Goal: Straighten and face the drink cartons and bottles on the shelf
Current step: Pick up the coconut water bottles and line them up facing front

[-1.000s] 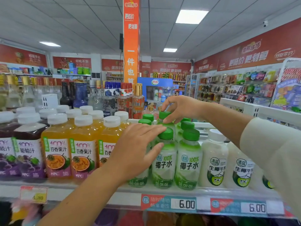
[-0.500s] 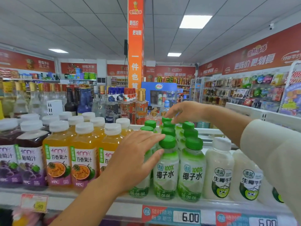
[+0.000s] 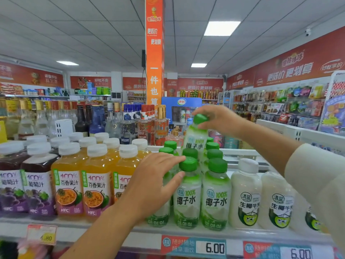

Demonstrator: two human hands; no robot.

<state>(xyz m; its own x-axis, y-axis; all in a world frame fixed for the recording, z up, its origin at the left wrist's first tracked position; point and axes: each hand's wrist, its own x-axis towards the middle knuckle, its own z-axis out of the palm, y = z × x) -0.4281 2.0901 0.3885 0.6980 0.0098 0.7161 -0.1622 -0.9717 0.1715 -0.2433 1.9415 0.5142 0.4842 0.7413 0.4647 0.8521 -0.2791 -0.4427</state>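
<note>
Red banners (image 3: pixel 291 70) reading "更低价 更划算" run round the walls of a small shop, and an orange pillar (image 3: pixel 154 58) carries the same words above "一件也". A blue cooler (image 3: pixel 181 107) marked "伊利" stands behind a crowd of liquor bottles (image 3: pixel 128 124).

On the near shelf (image 3: pixel 112 234) the drinks stand in columns. At the left are dark grape juice bottles (image 3: pixel 37 187) labelled "100% 葡萄汁", then orange passion fruit bottles (image 3: pixel 69 186) labelled "100% 百香果汁" with "NFC" at the foot, all white-capped. Green-capped coconut water bottles (image 3: pixel 215 200) read "清蓝 100% 椰子水", and just beside them white coconut milk bottles (image 3: pixel 246 199) show "清蓝 生椰牛", the rest cut off. Two price tags (image 3: pixel 194 246) on the shelf edge read "6.00"; a yellow tag (image 3: pixel 42 234) at the left is blurred, ending in "80".

The right hand (image 3: pixel 214 118) pinches the green cap of a raised coconut water bottle (image 3: pixel 195 139), held tilted above the back of the green-capped rows, clear of the shelf. The left hand (image 3: pixel 155 182) lies spread over the leftmost front coconut bottle, fingertips at the neighbouring cap, thumb against that bottle's shoulder.
</note>
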